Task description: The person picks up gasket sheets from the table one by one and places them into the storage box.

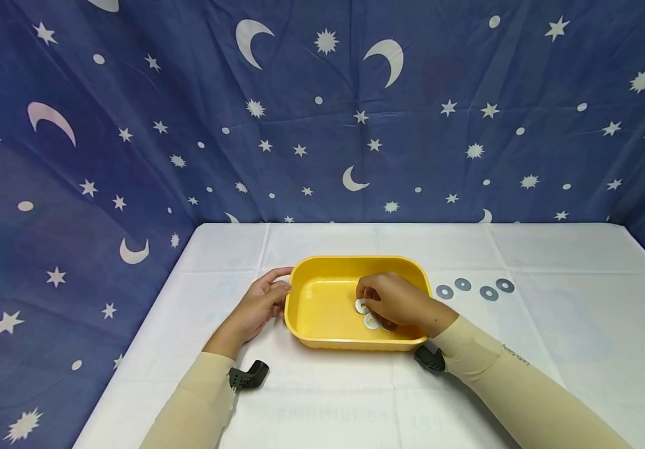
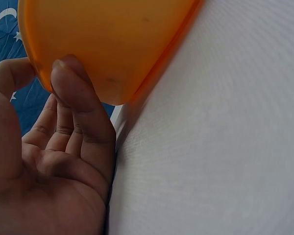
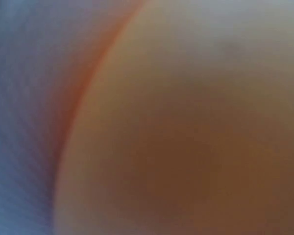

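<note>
A yellow plastic tray (image 1: 322, 342) stands on the white-covered table. At its left end my left hand (image 1: 263, 304) holds the tray; in the left wrist view, bent fingers (image 2: 83, 105) bear on the outer wall and rim. My right hand (image 1: 397, 302) reaches into the tray's right half, fingertips pinching a flat metal washer (image 1: 361, 307). Just below it, a second washer (image 1: 371, 321) lies on the tray floor. One more washer is partly hidden under the hand. The right wrist view is a blur of yellow wall.
Several grey washers (image 1: 488, 293) lie flat on the table (image 1: 569, 374) to the right of the tray, near its back corner. A dark blue cloth (image 1: 322, 168) with moons and stars hangs behind the table and along its left side.
</note>
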{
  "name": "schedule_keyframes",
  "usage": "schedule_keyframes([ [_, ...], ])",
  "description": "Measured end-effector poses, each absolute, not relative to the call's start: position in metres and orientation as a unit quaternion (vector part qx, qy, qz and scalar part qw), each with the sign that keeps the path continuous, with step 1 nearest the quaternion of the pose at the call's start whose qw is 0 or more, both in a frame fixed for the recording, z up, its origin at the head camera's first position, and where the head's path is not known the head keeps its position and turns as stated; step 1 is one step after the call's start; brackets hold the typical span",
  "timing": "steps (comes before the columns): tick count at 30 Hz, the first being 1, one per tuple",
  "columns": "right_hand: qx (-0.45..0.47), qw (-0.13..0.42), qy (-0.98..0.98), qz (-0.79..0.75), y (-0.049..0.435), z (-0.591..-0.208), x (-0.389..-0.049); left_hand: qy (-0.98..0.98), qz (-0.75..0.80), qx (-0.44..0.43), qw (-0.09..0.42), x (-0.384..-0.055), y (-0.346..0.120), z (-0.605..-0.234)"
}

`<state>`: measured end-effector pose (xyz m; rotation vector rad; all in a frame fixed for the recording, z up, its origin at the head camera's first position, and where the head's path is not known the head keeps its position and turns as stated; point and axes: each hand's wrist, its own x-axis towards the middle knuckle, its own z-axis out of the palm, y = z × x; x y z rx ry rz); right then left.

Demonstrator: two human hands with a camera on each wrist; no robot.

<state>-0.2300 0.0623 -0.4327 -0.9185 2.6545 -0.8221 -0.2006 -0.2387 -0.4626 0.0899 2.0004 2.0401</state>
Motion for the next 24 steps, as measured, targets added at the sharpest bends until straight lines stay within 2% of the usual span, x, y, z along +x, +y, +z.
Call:
schedule_keyframes([
  [13,-0.301,0.087,0.909,-0.273,0.063,-0.433,-0.228,0.693,0.706,0.033,0.143,-0.201,-0.237,-0.464],
  [16,-0.303,0.055,0.905,-0.293,0.064,-0.432,-0.228,0.695,0.704,0.032,0.144,-0.201,-0.237,-0.464],
  [21,-0.303,-0.036,0.901,-0.309,0.067,-0.42,-0.225,0.698,0.701,0.027,0.143,-0.201,-0.237,-0.464],
  [24,-0.3,-0.064,0.899,-0.312,0.073,-0.412,-0.22,0.698,0.701,0.023,0.142,-0.2,-0.239,-0.464],
])
